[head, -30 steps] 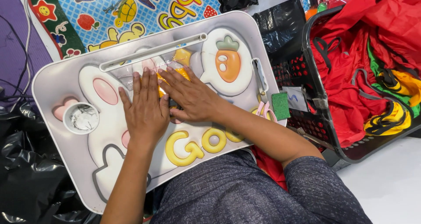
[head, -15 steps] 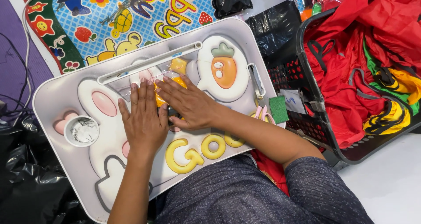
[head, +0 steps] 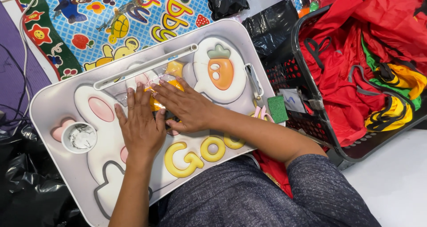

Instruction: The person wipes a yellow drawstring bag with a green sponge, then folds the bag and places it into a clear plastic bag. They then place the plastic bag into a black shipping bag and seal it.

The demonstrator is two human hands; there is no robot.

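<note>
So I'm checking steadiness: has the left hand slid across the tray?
No. The left hand stays just right of the pink bunny ear on the tray.

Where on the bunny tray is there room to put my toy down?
The tray has bare room at its near-left corner, below the small round cup, and a thin strip along the far-left edge. The middle is crowded: the left hand and right hand press flat on a yellow packet there.

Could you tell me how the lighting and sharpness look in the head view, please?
Head view: even, soft light with faint shadows under the left hand and right hand; slight glare on the clear yellow packet and white tray; everything looks sharp, without motion blur.
</note>
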